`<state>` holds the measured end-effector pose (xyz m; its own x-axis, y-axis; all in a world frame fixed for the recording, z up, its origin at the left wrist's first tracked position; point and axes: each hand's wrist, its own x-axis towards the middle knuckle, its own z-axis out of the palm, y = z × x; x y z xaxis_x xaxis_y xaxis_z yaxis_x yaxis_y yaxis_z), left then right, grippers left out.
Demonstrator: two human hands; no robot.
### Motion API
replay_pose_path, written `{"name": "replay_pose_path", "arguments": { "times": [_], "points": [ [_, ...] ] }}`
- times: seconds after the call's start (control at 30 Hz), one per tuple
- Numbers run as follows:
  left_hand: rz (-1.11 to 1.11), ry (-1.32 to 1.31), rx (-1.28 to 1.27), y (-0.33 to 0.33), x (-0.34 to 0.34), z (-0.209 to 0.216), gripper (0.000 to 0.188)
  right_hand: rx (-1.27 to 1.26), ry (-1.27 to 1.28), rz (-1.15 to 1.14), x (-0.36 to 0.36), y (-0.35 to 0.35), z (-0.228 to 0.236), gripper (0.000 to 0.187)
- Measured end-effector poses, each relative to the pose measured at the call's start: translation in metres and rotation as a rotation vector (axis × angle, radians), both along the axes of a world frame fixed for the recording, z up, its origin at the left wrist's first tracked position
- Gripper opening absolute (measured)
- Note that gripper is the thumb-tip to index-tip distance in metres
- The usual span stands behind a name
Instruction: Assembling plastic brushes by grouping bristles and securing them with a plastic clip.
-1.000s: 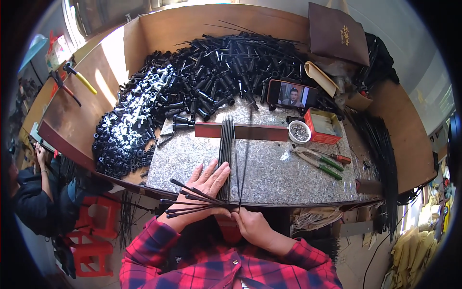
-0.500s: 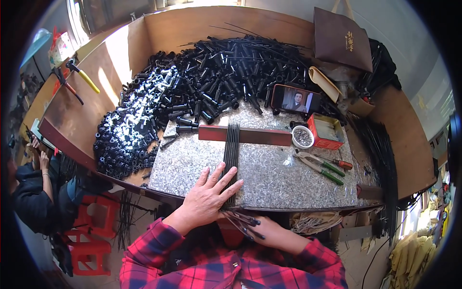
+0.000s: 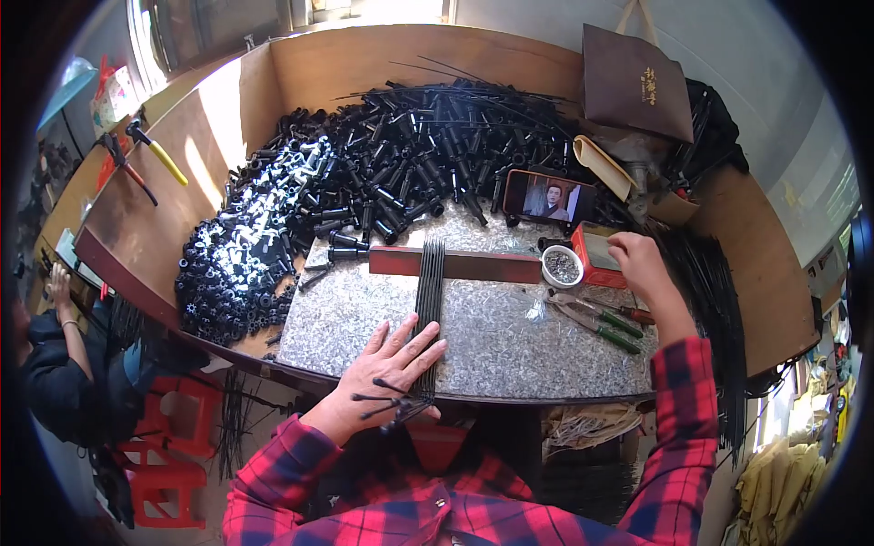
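A bundle of thin black rods [image 3: 431, 296] lies across a dark red bar [image 3: 492, 266] on the speckled stone slab [image 3: 510, 355]. Flat over the near part of the bundle rests my left hand [image 3: 387, 369], fingers spread. Knobbed rod ends stick out beside its wrist. At the small red box [image 3: 591, 259] on the right, my right hand [image 3: 640, 262] has its fingertips pinched together over the box's edge; whatever they hold is hidden. Beside the box stands a white dish [image 3: 562, 283] of small metal pieces. Green-handled pliers [image 3: 617, 338] and a red-handled tool [image 3: 641, 315] lie nearby.
Heaped black tubes [image 3: 410, 164] and small black fittings [image 3: 223, 282] cover the back and left. A phone [image 3: 549, 197] leans behind the dish. Long black rods [image 3: 719, 309] hang over the right edge. A wooden wall [image 3: 410, 55] surrounds the bench; another person [image 3: 68, 355] works at left.
My right hand has left the rod ends at the slab's front edge and moved up and right to the red box. My left hand stays on the bundle.
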<state>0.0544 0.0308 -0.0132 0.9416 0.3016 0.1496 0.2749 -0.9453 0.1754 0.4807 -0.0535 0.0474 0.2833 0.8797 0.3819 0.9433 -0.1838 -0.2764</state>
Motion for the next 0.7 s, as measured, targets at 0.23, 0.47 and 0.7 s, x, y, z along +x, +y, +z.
{"name": "replay_pose_path", "arguments": {
  "times": [0.23, 0.47, 0.7],
  "points": [
    [-0.007, 0.024, 0.009, -0.006, -0.007, 0.000, 0.087, -0.348, -0.087, -0.120, 0.037, 0.016, -0.025, 0.022],
    [-0.006, -0.044, 0.037, -0.001, 0.002, -0.011, 0.087, -0.225, -0.247, -0.041, 0.063, 0.017, -0.043, 0.010],
    [0.015, -0.031, 0.020, 0.005, 0.005, -0.003, 0.086, -0.215, -0.199, -0.141, 0.046, 0.011, -0.013, 0.015]
  ]
}}
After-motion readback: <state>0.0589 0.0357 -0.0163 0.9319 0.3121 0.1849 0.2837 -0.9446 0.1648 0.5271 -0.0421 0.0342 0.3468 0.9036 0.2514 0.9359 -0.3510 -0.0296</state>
